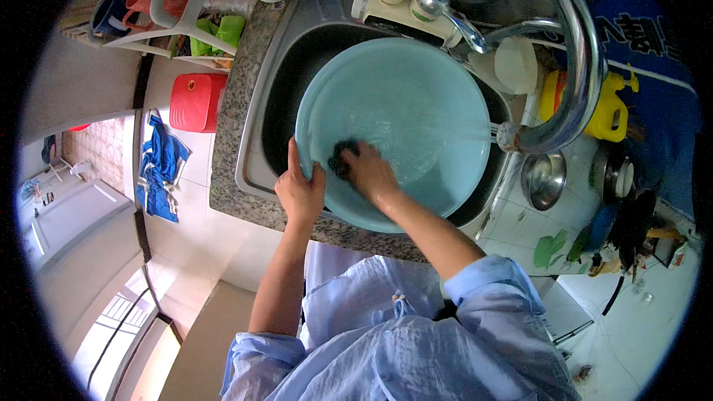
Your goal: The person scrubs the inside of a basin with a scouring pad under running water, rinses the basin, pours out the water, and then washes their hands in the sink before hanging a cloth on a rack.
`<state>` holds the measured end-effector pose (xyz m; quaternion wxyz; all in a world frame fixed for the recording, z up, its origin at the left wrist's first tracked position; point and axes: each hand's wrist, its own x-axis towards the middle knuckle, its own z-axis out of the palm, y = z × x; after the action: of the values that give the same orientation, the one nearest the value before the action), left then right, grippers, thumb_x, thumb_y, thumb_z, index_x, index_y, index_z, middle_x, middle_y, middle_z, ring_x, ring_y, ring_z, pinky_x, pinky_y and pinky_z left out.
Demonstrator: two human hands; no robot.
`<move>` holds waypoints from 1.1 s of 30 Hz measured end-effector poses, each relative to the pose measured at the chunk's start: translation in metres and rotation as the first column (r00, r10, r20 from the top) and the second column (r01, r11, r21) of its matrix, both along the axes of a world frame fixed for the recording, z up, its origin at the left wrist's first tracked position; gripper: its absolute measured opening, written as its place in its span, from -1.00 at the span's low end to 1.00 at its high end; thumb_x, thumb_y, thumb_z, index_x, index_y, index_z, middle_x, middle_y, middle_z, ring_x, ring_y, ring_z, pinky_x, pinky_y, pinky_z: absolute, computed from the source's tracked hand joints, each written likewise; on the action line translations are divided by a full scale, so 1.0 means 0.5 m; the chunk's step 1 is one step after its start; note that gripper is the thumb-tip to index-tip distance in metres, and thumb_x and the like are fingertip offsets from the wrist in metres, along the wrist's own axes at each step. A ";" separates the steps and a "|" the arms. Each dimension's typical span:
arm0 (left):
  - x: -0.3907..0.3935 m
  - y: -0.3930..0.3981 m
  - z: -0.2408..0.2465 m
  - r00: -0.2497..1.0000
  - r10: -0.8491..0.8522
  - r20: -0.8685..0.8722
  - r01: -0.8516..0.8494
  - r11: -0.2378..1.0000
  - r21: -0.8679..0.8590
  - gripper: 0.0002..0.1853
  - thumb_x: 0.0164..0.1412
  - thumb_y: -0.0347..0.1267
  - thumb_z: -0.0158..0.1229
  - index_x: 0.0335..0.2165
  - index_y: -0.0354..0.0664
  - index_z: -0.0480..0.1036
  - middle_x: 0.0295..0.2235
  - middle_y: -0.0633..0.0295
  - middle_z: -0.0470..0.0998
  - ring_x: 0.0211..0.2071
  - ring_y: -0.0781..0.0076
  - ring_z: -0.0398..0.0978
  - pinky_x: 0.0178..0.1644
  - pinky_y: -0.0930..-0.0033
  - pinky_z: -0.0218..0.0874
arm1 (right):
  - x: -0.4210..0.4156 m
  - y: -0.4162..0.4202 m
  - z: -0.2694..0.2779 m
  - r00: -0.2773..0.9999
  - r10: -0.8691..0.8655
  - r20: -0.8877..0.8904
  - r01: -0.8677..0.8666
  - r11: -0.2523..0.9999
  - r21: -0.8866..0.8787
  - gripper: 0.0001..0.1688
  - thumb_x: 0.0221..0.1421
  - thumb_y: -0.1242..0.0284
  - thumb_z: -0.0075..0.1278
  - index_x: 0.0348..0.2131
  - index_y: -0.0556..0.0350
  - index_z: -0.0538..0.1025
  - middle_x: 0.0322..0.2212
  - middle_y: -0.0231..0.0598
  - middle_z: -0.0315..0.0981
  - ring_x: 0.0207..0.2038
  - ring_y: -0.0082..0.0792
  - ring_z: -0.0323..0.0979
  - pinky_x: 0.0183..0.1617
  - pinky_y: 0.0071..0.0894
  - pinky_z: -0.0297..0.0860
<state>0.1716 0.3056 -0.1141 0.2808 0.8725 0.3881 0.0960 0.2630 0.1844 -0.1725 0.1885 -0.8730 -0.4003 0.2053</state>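
A large light-blue plastic basin (440, 89) sits in a stainless steel sink (253, 164). Water pours into it from the curved chrome spout (579, 67) at the right. My left hand (301, 192) grips the basin's left rim, with a finger and the thumb along the edge. Inside the basin, my right hand (370, 172) holds a dark scrubbing pad or cloth (342, 161) against the inner wall at the lower left. Blur hides the exact kind of pad and part of the fingers.
A granite counter edge (234, 178) surrounds the sink. Behind the basin stands a lever faucet (445, 14). To the right are a yellow jug (610, 111) and a metal bowl (544, 181). A red bin (195, 103) and a blue garment (161, 167) are on the left-hand floor.
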 end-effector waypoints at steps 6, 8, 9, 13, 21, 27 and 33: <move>-0.007 -0.001 0.000 1.000 0.009 -0.026 -0.009 1.000 0.021 -0.41 0.02 -0.32 0.01 0.05 -0.18 0.10 -0.66 0.00 0.44 -0.62 0.04 0.43 -0.54 0.17 0.22 | 0.109 0.074 0.008 0.983 -0.182 -0.007 0.173 0.921 0.350 -0.63 -0.21 0.69 -0.18 -0.29 0.09 0.39 -0.27 -0.09 0.27 -0.21 -0.03 0.28 -0.17 -0.15 0.28; -0.005 -0.001 -0.006 1.000 0.013 -0.025 -0.012 0.999 0.029 -0.46 0.09 -0.30 -0.04 0.05 -0.18 0.10 -0.66 0.00 0.44 -0.62 0.04 0.43 -0.54 0.16 0.22 | 0.103 0.090 0.022 0.986 -0.099 -0.135 0.153 0.860 0.488 -0.65 -0.23 0.72 -0.19 -0.33 0.13 0.37 -0.30 -0.11 0.28 -0.22 -0.03 0.28 -0.17 -0.15 0.27; -0.001 -0.003 -0.005 1.000 0.003 -0.005 -0.003 1.000 0.031 -0.48 0.11 -0.30 -0.06 0.05 -0.18 0.10 -0.67 0.00 0.43 -0.62 0.04 0.43 -0.54 0.16 0.22 | 0.091 0.098 0.029 0.982 -0.027 -0.188 0.123 0.846 0.519 -0.66 -0.24 0.74 -0.20 -0.35 0.14 0.36 -0.31 -0.12 0.28 -0.23 -0.03 0.27 -0.17 -0.16 0.26; -0.006 0.000 -0.013 1.000 -0.003 -0.007 0.004 0.997 0.072 -0.52 0.16 -0.30 -0.12 0.05 -0.18 0.10 -0.67 0.01 0.43 -0.62 0.06 0.43 -0.55 0.17 0.21 | 0.002 0.036 0.063 0.882 0.184 -0.433 0.001 0.920 0.393 -0.66 -0.20 0.70 -0.18 -0.32 0.08 0.40 -0.23 -0.12 0.28 -0.12 -0.03 0.24 -0.07 -0.18 0.22; -0.001 -0.002 -0.005 1.000 0.009 -0.020 -0.009 1.000 0.015 -0.53 0.16 -0.31 -0.13 0.04 -0.22 0.12 -0.68 0.02 0.44 -0.64 0.08 0.44 -0.56 0.18 0.22 | 0.165 -0.168 0.052 0.921 0.371 0.118 -0.317 0.890 -0.327 -0.76 -0.07 0.47 -0.15 -0.35 0.07 0.48 -0.22 -0.12 0.28 -0.12 -0.12 0.23 -0.10 -0.06 0.17; 0.003 -0.007 -0.009 0.999 0.002 -0.052 0.001 0.998 0.068 -0.53 0.14 -0.32 -0.11 0.02 -0.26 0.13 -0.70 0.03 0.43 -0.65 0.08 0.43 -0.58 0.19 0.21 | 0.027 -0.037 0.026 0.970 0.233 -0.077 -0.227 0.971 0.078 -0.67 -0.14 0.57 -0.09 -0.25 0.08 0.42 -0.08 -0.11 0.19 -0.03 -0.10 0.16 0.00 -0.13 0.19; 0.001 -0.003 -0.005 0.999 -0.019 -0.038 0.022 0.997 0.073 -0.53 0.15 -0.31 -0.12 0.02 -0.25 0.13 -0.69 0.02 0.43 -0.65 0.08 0.44 -0.56 0.19 0.22 | 0.115 0.005 -0.021 0.963 0.107 0.247 -0.124 0.991 0.053 -0.65 -0.08 0.52 -0.17 -0.19 0.08 0.38 -0.06 -0.08 0.17 -0.09 -0.10 0.20 -0.12 -0.16 0.28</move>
<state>0.1723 0.3039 -0.1166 0.2423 0.8878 0.3806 0.0911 0.3206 0.1870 -0.1830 0.1554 -0.8597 -0.4775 0.0934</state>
